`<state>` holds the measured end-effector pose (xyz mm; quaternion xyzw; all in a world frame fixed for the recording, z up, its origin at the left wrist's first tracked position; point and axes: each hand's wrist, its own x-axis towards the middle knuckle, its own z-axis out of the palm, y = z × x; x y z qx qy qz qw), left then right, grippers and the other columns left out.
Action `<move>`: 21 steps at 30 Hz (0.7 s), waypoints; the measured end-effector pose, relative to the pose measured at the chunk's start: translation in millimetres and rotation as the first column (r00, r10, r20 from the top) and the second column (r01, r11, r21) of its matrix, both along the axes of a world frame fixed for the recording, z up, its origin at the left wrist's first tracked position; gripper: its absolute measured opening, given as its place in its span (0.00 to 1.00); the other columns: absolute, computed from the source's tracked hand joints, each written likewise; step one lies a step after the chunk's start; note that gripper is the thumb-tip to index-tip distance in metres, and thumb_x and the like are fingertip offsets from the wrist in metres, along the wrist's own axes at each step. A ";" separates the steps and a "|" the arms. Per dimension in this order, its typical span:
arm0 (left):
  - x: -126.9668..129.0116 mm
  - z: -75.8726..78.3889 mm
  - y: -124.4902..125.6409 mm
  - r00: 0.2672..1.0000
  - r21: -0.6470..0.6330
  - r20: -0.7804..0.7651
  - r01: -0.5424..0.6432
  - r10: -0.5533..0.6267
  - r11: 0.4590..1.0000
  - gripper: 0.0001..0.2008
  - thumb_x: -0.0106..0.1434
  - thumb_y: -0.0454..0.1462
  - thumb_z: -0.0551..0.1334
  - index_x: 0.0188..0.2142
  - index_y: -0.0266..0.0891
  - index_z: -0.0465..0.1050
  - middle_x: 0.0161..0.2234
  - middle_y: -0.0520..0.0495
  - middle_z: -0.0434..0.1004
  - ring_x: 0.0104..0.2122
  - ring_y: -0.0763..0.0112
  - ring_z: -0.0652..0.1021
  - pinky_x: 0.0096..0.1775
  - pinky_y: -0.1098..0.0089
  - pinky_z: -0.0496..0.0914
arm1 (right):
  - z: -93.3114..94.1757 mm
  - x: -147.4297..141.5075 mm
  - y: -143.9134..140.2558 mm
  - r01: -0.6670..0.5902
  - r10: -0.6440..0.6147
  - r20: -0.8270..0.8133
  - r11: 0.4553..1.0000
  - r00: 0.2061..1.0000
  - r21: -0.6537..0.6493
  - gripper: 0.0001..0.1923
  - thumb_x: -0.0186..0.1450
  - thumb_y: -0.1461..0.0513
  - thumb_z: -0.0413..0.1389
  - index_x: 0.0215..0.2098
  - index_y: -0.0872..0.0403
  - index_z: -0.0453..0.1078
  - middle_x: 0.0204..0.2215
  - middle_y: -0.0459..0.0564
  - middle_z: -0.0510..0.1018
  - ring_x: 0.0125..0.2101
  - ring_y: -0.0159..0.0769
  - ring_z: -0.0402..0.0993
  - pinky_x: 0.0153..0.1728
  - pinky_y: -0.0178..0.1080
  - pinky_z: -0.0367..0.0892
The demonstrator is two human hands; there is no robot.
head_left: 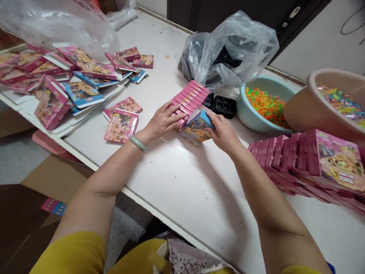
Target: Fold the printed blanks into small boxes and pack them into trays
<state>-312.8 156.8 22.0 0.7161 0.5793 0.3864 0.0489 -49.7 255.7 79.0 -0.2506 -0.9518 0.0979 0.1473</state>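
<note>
At the centre of the frame, my left hand (164, 121) lies flat, fingers pressed together, on a row of pink boxes (188, 101) standing on the white bench (182, 182). My right hand (224, 133) pinches the front box (196, 129), blue and orange, tilted against the row. Just behind the row sit black trays (224, 105) and a clear plastic bag (228, 49). At right, a green bowl (256, 114) holds bright bits, with more pink boxes stacked below it. Flat cartons (71, 76) litter the upper left.
</note>
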 end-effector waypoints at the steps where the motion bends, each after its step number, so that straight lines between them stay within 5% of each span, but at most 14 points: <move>1: -0.7 -0.9 0.1 1.000 0.013 -0.021 -0.002 0.002 1.000 0.27 0.64 0.60 0.53 0.54 0.51 0.74 0.62 0.47 0.67 0.65 0.53 0.58 0.66 0.48 0.49 | 4.6 -3.0 1.1 -0.023 0.023 0.031 1.000 0.999 0.008 0.32 0.68 0.59 0.48 0.70 0.52 0.51 0.52 0.60 0.69 0.51 0.50 0.67 0.53 0.52 0.65; 5: -3.1 -2.6 2.2 0.996 0.042 -0.086 -0.007 0.011 0.999 0.25 0.65 0.58 0.53 0.54 0.54 0.74 0.61 0.49 0.67 0.64 0.54 0.60 0.66 0.50 0.52 | 8.9 -16.5 -0.5 -0.036 0.029 0.138 0.998 0.990 0.051 0.31 0.69 0.59 0.47 0.69 0.55 0.52 0.51 0.62 0.70 0.49 0.50 0.68 0.51 0.50 0.67; 12: -4.2 -3.7 4.3 0.998 0.023 -0.063 0.010 -0.009 1.000 0.29 0.64 0.61 0.53 0.56 0.51 0.73 0.64 0.48 0.63 0.66 0.51 0.57 0.66 0.48 0.49 | -10.9 -39.4 -20.4 0.139 -0.179 0.265 0.977 0.947 0.163 0.34 0.70 0.57 0.45 0.71 0.59 0.45 0.52 0.67 0.69 0.49 0.55 0.67 0.48 0.55 0.66; 21: 4.6 -10.7 12.5 0.993 0.018 -0.088 0.085 -0.083 0.996 0.23 0.66 0.53 0.55 0.57 0.54 0.71 0.65 0.49 0.61 0.67 0.53 0.56 0.66 0.48 0.48 | -13.8 -43.7 -7.7 0.073 -0.112 0.277 0.986 0.954 0.148 0.36 0.69 0.52 0.44 0.67 0.69 0.50 0.55 0.76 0.69 0.52 0.63 0.70 0.49 0.61 0.67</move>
